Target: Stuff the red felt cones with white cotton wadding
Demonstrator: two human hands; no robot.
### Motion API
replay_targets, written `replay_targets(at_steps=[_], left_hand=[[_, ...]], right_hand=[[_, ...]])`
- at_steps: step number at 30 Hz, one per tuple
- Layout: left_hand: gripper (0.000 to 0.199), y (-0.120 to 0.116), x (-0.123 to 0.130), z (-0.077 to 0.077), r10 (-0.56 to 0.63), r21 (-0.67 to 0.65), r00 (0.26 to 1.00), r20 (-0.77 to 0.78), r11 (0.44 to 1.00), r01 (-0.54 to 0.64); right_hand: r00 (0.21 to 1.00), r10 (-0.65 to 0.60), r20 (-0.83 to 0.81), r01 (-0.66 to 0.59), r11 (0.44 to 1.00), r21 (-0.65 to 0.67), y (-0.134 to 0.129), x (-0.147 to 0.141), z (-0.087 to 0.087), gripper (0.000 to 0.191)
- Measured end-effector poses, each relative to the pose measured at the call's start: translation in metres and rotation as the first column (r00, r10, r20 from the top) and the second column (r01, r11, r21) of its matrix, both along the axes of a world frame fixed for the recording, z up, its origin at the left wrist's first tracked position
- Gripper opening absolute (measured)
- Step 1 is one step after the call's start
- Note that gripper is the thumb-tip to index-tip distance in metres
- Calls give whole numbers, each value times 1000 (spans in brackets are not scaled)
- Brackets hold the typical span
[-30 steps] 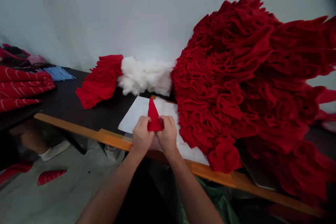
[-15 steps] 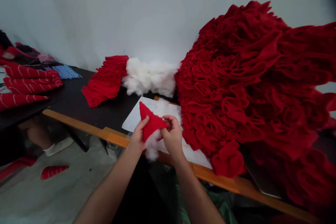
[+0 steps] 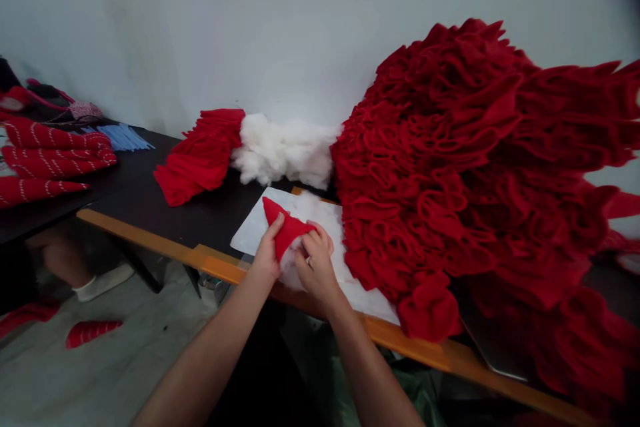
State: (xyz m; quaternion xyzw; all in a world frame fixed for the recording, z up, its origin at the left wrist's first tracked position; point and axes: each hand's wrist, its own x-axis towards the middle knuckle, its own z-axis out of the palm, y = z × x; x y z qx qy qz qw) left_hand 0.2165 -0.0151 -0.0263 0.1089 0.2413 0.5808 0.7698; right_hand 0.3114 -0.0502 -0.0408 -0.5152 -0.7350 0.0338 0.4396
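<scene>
Currently, we are holding the red cone [image 3: 287, 235] between both hands, above the white sheet [image 3: 250, 227], with its tip pointing away from us and to the left. We are closing the left hand [image 3: 268, 255] around the cone's left side, the thumb lying on its upper face. We are curling the right hand [image 3: 319, 269] nearly closed at the cone's right corner, gripping the fabric edge. White fibre [image 3: 291, 255] is showing at the open end, between the hands. The fingers are covering part of this opening, so we cannot tell how far the right fingertips are reaching inside.

Just beyond the hands, a loose white tuft [image 3: 310, 203] is resting on the sheet. Farther out, we are seeing a white fibre heap [image 3: 285, 150], with a small red stack [image 3: 200, 161] standing to its left. To the right of the hands, a large red pile [image 3: 425, 167] is rising and overlapping the sheet. Well to the left, striped red fabric [image 3: 60, 155] and blue strips [image 3: 123, 137] are lying on the black table [image 3: 135, 203].
</scene>
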Motion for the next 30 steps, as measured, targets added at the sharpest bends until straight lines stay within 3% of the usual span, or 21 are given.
replay_targets(at_steps=[3, 7, 12, 16, 20, 23, 28, 30], left_hand=[[26, 4, -3, -3, 13, 22, 1000, 14, 1000, -13], [27, 9, 2, -6, 19, 67, 999, 28, 998, -21], [28, 15, 11, -2, 38, 68, 997, 67, 997, -42], [29, 20, 13, 3, -25, 114, 998, 55, 993, 19], [28, 26, 17, 4, -38, 112, 998, 52, 993, 32], [27, 35, 21, 8, -50, 73, 997, 50, 996, 46], [24, 54, 21, 20, -26, 27, 999, 41, 999, 25], [22, 59, 21, 22, -33, 32, 998, 49, 999, 32]], right_hand=[[989, -40, 140, 32, 997, 64, -3, 4, 5, 26], [979, -20, 203, -2, 994, 109, 1, 5, 3, 27], [967, -211, 145, 180, 964, 198, 11, 5, 4, 25], [972, -226, 70, 189, 921, 341, 10, 6, 4, 27], [958, -207, 200, 149, 951, 270, 18, 10, 1, 38], [926, -275, 259, 215, 947, 237, 28, 14, 5, 45], [922, -362, 138, 296, 888, 353, 29, 17, 15, 35], [934, -327, 144, 262, 901, 347, 29, 17, 14, 37]])
